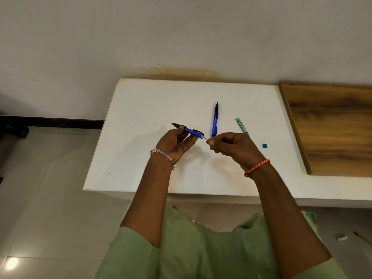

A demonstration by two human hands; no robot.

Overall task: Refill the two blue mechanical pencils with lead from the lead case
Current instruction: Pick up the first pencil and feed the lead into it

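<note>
1. Head view, nearest to me: soft pale-green cloth sleeves (pixel 141 256) at the bottom edge, both bare forearms reaching up over the near edge of the smooth white table (pixel 141 109).
2. On the glossy tiled floor (pixel 50 198) at lower right I see a small grey block (pixel 341 237) and, near it, a thin yellow stick (pixel 362 237) running out of view; what they are I cannot tell.
3. My left hand (pixel 173 142), wearing a bracelet of round pastel beads (pixel 162 156), grasps one blue mechanical pencil (pixel 188 130) with curled fingers. The slim translucent barrel lies nearly level above the table, tip to the left, open back end to the right.
4. My right hand (pixel 233 149), with a braided orange cord (pixel 256 168) on the wrist, pinches a hair-thin dark lead (pixel 206 138) between thumb and fingertip. Its free end points at the pencil's back end; whether it has entered I cannot tell.
5. Right of that hand a small teal cap (pixel 265 145) sits on the table.
6. Farther back, the second blue pencil (pixel 215 119) lies flat, tip pointing away, with the narrow green lead case (pixel 241 125) near its right, partly behind my right hand.
7. Farthest right is a wood-grain panel (pixel 330 127); behind everything, a plain matte wall (pixel 181 37).
</note>
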